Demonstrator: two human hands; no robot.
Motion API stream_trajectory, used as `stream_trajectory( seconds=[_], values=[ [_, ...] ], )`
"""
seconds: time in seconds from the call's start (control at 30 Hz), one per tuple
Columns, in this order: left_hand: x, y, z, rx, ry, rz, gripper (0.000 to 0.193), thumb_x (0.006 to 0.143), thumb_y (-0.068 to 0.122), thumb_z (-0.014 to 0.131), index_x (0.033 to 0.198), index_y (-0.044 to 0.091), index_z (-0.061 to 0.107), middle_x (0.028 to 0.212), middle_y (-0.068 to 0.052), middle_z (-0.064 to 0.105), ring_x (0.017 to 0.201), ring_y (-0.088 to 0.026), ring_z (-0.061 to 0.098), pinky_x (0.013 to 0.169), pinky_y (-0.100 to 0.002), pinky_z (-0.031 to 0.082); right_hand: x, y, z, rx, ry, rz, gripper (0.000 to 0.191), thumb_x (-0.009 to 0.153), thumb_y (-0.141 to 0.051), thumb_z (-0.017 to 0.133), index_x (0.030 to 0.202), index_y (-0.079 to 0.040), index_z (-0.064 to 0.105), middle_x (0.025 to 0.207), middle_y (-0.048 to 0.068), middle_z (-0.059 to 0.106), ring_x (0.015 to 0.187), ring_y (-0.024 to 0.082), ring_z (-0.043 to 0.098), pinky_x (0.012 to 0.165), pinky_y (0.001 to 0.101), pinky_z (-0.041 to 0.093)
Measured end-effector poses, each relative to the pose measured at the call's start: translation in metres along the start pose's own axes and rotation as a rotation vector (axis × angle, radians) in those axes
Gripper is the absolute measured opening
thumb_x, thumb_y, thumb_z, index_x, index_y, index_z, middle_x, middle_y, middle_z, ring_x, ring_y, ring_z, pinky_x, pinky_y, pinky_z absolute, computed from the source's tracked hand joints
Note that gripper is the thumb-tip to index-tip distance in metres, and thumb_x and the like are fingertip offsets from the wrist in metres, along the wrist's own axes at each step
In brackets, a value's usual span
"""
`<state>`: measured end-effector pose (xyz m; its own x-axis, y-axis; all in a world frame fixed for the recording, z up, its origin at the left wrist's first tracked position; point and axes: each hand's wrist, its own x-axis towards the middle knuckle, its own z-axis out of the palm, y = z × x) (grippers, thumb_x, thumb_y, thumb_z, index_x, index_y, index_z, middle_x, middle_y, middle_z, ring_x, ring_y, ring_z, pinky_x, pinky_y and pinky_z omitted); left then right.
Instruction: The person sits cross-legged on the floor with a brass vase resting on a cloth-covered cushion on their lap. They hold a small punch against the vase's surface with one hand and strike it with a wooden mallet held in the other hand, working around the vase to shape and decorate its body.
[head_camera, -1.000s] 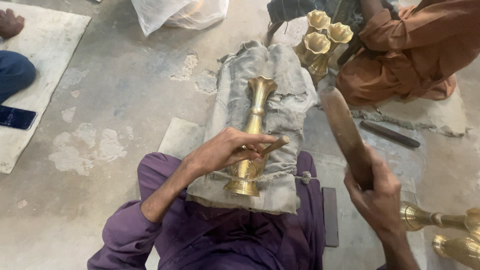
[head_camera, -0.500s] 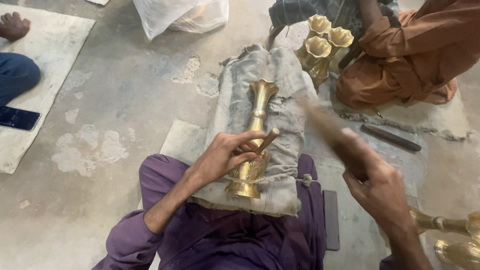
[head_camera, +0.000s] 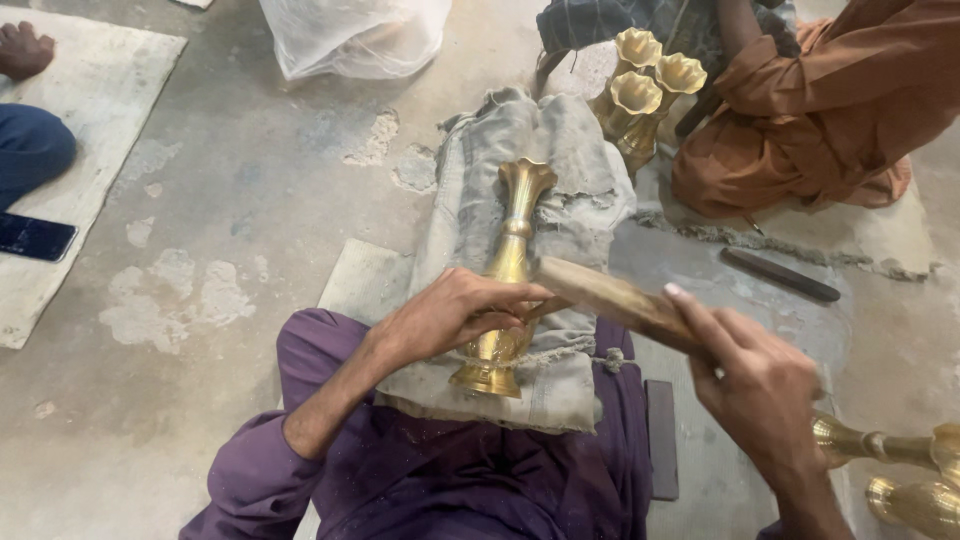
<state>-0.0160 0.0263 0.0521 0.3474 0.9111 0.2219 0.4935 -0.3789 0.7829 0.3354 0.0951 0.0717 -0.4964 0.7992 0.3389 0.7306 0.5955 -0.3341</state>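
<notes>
A tall brass vase (head_camera: 512, 250) lies on a grey cloth pad (head_camera: 560, 150) stretched over my legs, its flared mouth pointing away. My left hand (head_camera: 450, 315) rests on the vase's lower body and pinches a thin tool against it. A wooden mallet (head_camera: 610, 295) is gripped in my right hand (head_camera: 750, 375), its head down at the tool beside my left fingers. My purple sleeve (head_camera: 290, 460) fills the bottom of the view.
Three brass vases (head_camera: 640, 95) stand at the back beside a seated person in orange clothes (head_camera: 820, 120). More brass vases (head_camera: 900, 470) lie at the right edge. A dark flat tool (head_camera: 780, 275) lies on the floor. A phone (head_camera: 35, 237) rests on a mat at left, and a plastic bag (head_camera: 350, 35) sits behind.
My right hand has swung the mallet down from a raised position to the tool at the vase. The left hand has stayed on the vase.
</notes>
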Motion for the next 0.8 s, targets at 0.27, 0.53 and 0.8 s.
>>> stream_trajectory(
  seconds=[0.27, 0.53, 0.8],
  values=[
    [-0.012, -0.008, 0.012, -0.082, 0.161, -0.024, 0.052, 0.094, 0.016, 0.071, 0.144, 0.019, 0.056, 0.108, -0.01, 0.08, 0.095, -0.02, 0.081, 0.081, -0.037, 0.068, 0.012, -0.012, -0.012, -0.288, 0.019, -0.156, 0.071, 0.085, -0.009, 0.078, 0.15, -0.032, 0.057, 0.095, 0.005, 0.075, 0.074, 0.022, 0.071, 0.067, 0.0414, 0.059],
    [-0.01, -0.003, 0.01, -0.061, 0.135, -0.06, 0.051, 0.092, 0.017, 0.071, 0.142, 0.019, 0.058, 0.107, -0.007, 0.081, 0.093, -0.019, 0.081, 0.081, -0.037, 0.067, 0.011, -0.017, -0.014, -0.225, 0.056, -0.144, 0.074, 0.084, -0.012, 0.077, 0.152, -0.03, 0.054, 0.099, 0.003, 0.074, 0.073, 0.02, 0.069, 0.067, 0.0373, 0.058],
    [-0.003, 0.005, -0.002, 0.037, -0.024, 0.01, 0.041, 0.093, 0.017, 0.072, 0.133, 0.02, 0.066, 0.105, -0.005, 0.081, 0.089, -0.018, 0.081, 0.079, -0.04, 0.064, -0.007, 0.0, 0.004, -0.181, 0.073, -0.142, 0.066, 0.084, -0.005, 0.079, 0.143, -0.028, 0.057, 0.106, 0.006, 0.075, 0.083, 0.022, 0.074, 0.071, 0.036, 0.06]
  ],
)
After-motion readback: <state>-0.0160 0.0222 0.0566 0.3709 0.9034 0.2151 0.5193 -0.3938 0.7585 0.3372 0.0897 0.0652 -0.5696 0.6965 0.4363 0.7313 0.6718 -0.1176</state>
